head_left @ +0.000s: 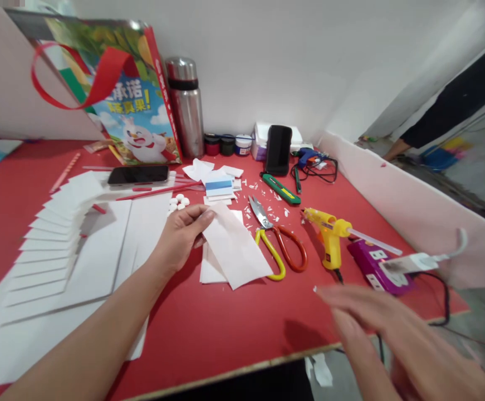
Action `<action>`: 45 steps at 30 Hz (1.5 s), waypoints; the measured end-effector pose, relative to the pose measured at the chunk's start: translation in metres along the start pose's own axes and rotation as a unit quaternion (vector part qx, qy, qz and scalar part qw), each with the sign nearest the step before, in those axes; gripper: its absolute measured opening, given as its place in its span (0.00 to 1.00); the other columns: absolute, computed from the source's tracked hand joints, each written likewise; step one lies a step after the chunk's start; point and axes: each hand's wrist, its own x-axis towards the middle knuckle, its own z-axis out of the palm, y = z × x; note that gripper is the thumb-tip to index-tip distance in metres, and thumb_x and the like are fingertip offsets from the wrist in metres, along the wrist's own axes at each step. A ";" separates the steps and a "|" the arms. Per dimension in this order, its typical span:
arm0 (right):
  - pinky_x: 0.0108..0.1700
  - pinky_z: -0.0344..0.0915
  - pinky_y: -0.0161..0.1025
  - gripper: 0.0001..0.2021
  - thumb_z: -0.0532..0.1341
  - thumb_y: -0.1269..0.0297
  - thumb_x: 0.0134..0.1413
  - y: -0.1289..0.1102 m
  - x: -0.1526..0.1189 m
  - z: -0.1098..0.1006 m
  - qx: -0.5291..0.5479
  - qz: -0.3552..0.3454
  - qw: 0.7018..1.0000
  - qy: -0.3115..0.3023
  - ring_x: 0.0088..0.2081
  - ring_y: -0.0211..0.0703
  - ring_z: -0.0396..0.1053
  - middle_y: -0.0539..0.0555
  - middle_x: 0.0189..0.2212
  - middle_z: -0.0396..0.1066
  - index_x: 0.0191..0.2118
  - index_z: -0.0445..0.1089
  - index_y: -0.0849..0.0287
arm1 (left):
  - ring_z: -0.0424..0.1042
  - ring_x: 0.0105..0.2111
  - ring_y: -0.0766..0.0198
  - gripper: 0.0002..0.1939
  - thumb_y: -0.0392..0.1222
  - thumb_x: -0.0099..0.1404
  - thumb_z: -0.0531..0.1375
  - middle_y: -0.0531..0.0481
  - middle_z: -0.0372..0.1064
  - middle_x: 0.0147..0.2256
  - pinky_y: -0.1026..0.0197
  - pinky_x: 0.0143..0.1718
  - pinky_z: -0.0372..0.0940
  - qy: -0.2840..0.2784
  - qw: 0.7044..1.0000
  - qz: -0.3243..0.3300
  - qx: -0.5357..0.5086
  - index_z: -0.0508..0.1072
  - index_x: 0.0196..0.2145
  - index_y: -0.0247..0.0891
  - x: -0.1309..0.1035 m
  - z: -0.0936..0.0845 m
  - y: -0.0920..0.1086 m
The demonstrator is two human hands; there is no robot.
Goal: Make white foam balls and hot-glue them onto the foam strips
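Observation:
My left hand (186,236) pinches the upper left corner of a small rectangular sheet of white paper (240,248) between thumb and fingers. The sheet slants over more white paper (210,267) lying on the red table, and its right corner reaches the yellow handle of the scissors (273,228). The scissors lie with their blades pointing away from me. My right hand (401,340) is at the lower right, blurred by motion, holding nothing that I can see. Its fingers are stretched out, and the yellow glue gun (328,234) stands beyond it.
A fanned, stepped white card piece (50,245) occupies the left side. Paper scraps surround a green box cutter (281,188). Behind stand a steel flask (187,111), a picture bag (121,100), paint jars (227,145) and a phone (278,150). A purple box (380,264) sits near the right edge.

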 end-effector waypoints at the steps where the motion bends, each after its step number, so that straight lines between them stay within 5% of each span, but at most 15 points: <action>1: 0.46 0.76 0.48 0.16 0.58 0.60 0.65 -0.013 0.024 0.010 0.083 0.020 0.996 0.008 0.47 0.53 0.79 0.54 0.48 0.80 0.56 0.71 0.39 | 0.56 0.19 0.75 0.15 0.49 0.57 0.73 0.54 0.64 0.22 0.71 0.17 0.48 -0.014 1.000 -0.007 -0.002 0.78 0.30 0.34 0.000 0.000 0.001; 3: 0.53 0.74 0.51 0.18 0.61 0.54 0.65 -0.033 0.071 0.038 0.230 0.033 0.973 0.006 0.53 0.54 0.76 0.57 0.54 0.76 0.59 0.68 0.46 | 0.54 0.18 0.76 0.15 0.49 0.57 0.73 0.55 0.64 0.21 0.71 0.17 0.47 -0.031 0.999 -0.009 -0.006 0.78 0.30 0.34 0.000 -0.002 0.002; 6: 0.50 0.73 0.55 0.37 0.68 0.43 0.54 -0.045 0.122 0.090 0.325 0.064 0.934 -0.133 0.51 0.59 0.76 0.63 0.50 0.77 0.64 0.63 0.57 | 0.53 0.17 0.77 0.18 0.51 0.52 0.75 0.55 0.64 0.20 0.70 0.17 0.47 -0.029 0.999 -0.006 -0.016 0.77 0.29 0.34 0.001 -0.004 0.004; 8: 0.46 0.72 0.52 0.33 0.69 0.43 0.51 -0.044 0.136 0.119 0.365 0.082 0.902 -0.216 0.43 0.56 0.77 0.61 0.42 0.80 0.56 0.70 0.60 | 0.56 0.17 0.76 0.20 0.53 0.49 0.76 0.54 0.66 0.21 0.70 0.17 0.48 -0.021 1.000 -0.010 -0.017 0.78 0.29 0.34 0.002 -0.005 0.004; 10: 0.44 0.72 0.46 0.21 0.67 0.48 0.55 -0.040 0.136 0.138 0.479 0.097 0.835 -0.252 0.42 0.51 0.77 0.59 0.42 0.80 0.46 0.76 0.60 | 0.58 0.18 0.75 0.21 0.53 0.50 0.76 0.53 0.67 0.22 0.70 0.18 0.50 -0.018 1.000 -0.013 -0.011 0.79 0.31 0.34 0.003 -0.006 0.003; 15: 0.34 0.70 0.38 0.17 0.71 0.56 0.49 -0.029 0.124 0.151 0.634 0.179 0.722 -0.211 0.32 0.42 0.74 0.52 0.34 0.79 0.43 0.76 0.58 | 0.56 0.17 0.75 0.16 0.50 0.56 0.73 0.56 0.63 0.20 0.70 0.18 0.48 -0.025 1.000 0.014 0.000 0.79 0.33 0.34 0.004 -0.007 0.001; 21: 0.31 0.69 0.37 0.19 0.75 0.54 0.41 -0.026 0.127 0.157 0.698 0.222 0.650 -0.200 0.28 0.39 0.72 0.50 0.30 0.78 0.36 0.75 0.59 | 0.61 0.16 0.74 0.15 0.46 0.55 0.74 0.54 0.69 0.21 0.70 0.19 0.54 -0.021 1.000 0.001 -0.010 0.76 0.31 0.34 0.004 -0.009 0.004; 38: 0.35 0.73 0.41 0.20 0.76 0.57 0.41 -0.024 0.130 0.161 0.728 0.223 0.605 -0.231 0.29 0.41 0.74 0.50 0.30 0.78 0.40 0.74 0.56 | 0.64 0.13 0.70 0.13 0.39 0.55 0.70 0.53 0.71 0.19 0.68 0.13 0.53 -0.003 0.999 0.011 -0.033 0.77 0.38 0.32 0.005 -0.010 0.007; 45: 0.33 0.71 0.38 0.21 0.76 0.60 0.43 -0.023 0.129 0.157 0.723 0.218 0.612 -0.235 0.29 0.41 0.75 0.51 0.32 0.79 0.44 0.75 0.58 | 0.71 0.17 0.67 0.16 0.45 0.57 0.72 0.50 0.74 0.23 0.68 0.17 0.60 -0.059 0.998 0.019 -0.019 0.76 0.36 0.32 0.005 -0.008 0.003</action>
